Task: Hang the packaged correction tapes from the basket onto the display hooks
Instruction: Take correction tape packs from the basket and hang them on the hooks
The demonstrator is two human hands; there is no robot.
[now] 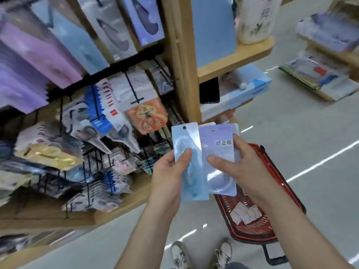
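Item 1: pale blue correction tape pack (pixel 191 152), upright, hang-hole at its top edge. My left hand (pixel 169 169) pinches its lower left edge, thumb on the front.
Item 2: lavender correction tape pack (pixel 218 158), overlapping the blue one's right edge. My right hand (pixel 242 167) grips it, thumb across the front.
Item 3: red basket (pixel 258 229) on the floor (pixel 291 123) under the hands, with small packs (pixel 245 212) on its mesh bottom.
Item 4: display hooks (pixel 134 90) at left, I note, stocked.
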